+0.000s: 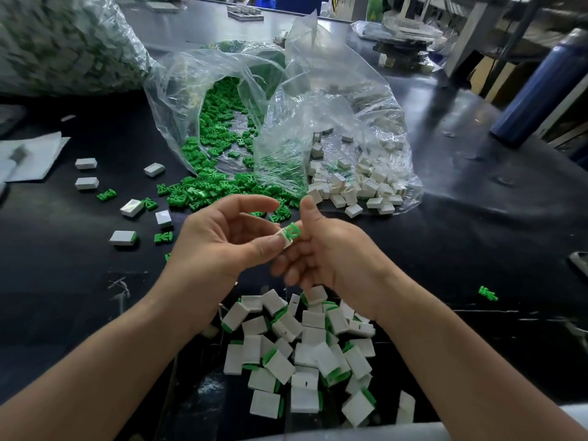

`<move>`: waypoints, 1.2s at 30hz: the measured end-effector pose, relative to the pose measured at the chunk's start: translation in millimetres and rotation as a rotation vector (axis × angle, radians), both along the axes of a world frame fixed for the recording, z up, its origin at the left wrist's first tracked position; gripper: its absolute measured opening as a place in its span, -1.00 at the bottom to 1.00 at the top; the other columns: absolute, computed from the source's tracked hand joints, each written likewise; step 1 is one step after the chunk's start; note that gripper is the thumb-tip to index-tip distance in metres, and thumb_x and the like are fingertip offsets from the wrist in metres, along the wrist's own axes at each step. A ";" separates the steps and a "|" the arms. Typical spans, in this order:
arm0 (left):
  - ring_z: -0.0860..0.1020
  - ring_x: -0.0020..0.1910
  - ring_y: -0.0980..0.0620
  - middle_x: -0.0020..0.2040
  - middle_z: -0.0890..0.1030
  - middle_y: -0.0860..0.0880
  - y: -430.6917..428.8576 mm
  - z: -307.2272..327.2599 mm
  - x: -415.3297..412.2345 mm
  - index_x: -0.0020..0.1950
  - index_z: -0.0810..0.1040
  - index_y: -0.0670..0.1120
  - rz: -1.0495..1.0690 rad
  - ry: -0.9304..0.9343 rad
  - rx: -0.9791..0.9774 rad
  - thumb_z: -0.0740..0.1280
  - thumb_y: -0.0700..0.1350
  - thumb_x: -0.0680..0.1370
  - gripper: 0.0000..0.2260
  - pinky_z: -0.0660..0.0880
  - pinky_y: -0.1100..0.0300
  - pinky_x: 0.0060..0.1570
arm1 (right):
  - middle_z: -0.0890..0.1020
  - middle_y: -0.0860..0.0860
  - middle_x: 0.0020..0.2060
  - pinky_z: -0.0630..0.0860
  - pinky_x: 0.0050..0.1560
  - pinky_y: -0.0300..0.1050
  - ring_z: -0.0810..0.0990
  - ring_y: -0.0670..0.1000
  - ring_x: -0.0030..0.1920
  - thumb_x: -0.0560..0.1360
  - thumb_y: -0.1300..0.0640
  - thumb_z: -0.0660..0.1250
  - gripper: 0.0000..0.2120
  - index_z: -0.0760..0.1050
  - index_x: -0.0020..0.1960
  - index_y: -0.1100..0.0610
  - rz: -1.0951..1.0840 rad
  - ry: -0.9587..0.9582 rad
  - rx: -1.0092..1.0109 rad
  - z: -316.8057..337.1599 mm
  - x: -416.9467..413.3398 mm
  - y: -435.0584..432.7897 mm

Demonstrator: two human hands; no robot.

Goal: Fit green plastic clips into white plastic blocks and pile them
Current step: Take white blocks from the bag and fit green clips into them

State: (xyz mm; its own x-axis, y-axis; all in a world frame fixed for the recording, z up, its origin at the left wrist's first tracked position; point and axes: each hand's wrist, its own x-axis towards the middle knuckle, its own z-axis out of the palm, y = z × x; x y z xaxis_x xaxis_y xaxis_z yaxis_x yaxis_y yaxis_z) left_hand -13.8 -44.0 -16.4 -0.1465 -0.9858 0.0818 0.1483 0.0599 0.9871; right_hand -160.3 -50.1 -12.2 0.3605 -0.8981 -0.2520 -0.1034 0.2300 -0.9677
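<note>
Head cam only.

Both hands are raised over the black table (445, 224), meeting mid-frame. My read: the right hand (327, 249) has the white block (285, 240) held between the base of its thumb and its curled fingers, thumb pointing up. The green clip (292, 231) sits on the block's top end, partly in and still sticking out. The left hand (216, 237) is mostly open, fingers loosely curved with the index arched above and clear of the part. Only its thumb tip presses the near side of the block.

The pile of finished blocks (302, 354) lies on the table close to me, below the wrists: white faces with green edges showing, jumbled, not stacked.

Beyond the hands, a clear plastic bag (197, 78) lies on its side with loose green clips (206, 186) spilling out of its mouth onto the table. Just right of it, a second clear bag (381, 122) holds empty white blocks (359, 186), some at its open edge.

To the left, a few finished pieces (123, 238) and plain white blocks (86, 163) are scattered well apart. There is one stray clip (487, 293) far right and a blue bottle (541, 87) upright at the right edge. A big filled bag (63, 43) at top left is too blurred to call its contents.
</note>
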 end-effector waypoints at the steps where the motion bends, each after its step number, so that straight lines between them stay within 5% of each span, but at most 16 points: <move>1: 0.59 -0.37 0.13 -0.35 0.64 0.01 0.6 0.1 0.2 -0.06 0.58 -0.07 -0.008 0.009 0.002 0.43 -0.19 0.18 -0.67 0.52 0.33 -0.35 | 0.59 0.03 -0.43 0.38 -0.42 -0.27 0.50 -0.06 -0.45 0.54 -0.21 -0.06 -0.43 0.49 -0.25 0.19 0.036 -0.077 0.081 0.5 2.2 1.0; 14: 0.57 -0.46 0.02 -0.35 0.64 -0.08 3.1 -0.2 -2.1 -0.06 0.57 -0.13 -0.030 0.047 -0.030 0.42 -0.21 0.20 -0.68 0.54 0.25 -0.40 | 0.45 -0.03 -0.55 0.30 -0.46 -0.29 0.34 -0.10 -0.51 0.58 -0.08 0.05 -0.59 0.40 -0.31 0.14 -0.031 -0.237 0.171 -0.4 12.5 7.4; 22: 0.53 -0.53 0.03 -0.36 0.64 -0.04 3.5 1.3 -3.4 -0.02 0.54 -0.12 -0.008 0.085 -0.023 0.40 -0.23 0.23 -0.67 0.50 0.26 -0.48 | 0.47 0.01 -0.49 0.27 -0.46 -0.26 0.35 -0.09 -0.50 0.56 -0.21 -0.06 -0.48 0.39 -0.30 0.14 0.046 -0.228 0.213 1.2 11.7 5.4; 30: 0.56 -0.40 -0.02 -0.27 0.65 -0.09 0.6 -1.1 0.3 -0.08 0.62 -0.06 -0.013 0.040 0.035 0.50 -0.30 0.21 -0.67 0.57 0.16 -0.32 | 0.49 -0.07 -0.52 0.26 -0.53 -0.34 0.37 -0.14 -0.52 0.52 -0.19 0.05 -0.56 0.45 -0.25 0.13 0.046 -0.080 0.098 2.3 6.8 5.6; 36: 0.55 -0.38 -0.05 -0.26 0.64 -0.11 0.4 -0.1 0.7 -0.07 0.62 -0.06 -0.016 0.034 0.048 0.38 -0.25 0.26 -0.73 0.55 0.06 -0.21 | 0.49 -0.08 -0.52 0.26 -0.48 -0.31 0.37 -0.13 -0.51 0.55 -0.19 0.02 -0.54 0.44 -0.28 0.11 0.027 -0.049 0.075 2.6 8.0 5.7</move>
State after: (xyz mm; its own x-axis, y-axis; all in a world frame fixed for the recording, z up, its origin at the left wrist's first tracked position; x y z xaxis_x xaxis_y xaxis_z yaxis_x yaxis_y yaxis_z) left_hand -13.1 -43.5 -16.5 -0.1601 -0.9863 0.0398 0.1827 0.0100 0.9831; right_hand -152.2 -44.3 -9.6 0.3979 -0.8672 -0.2995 -0.0633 0.2997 -0.9519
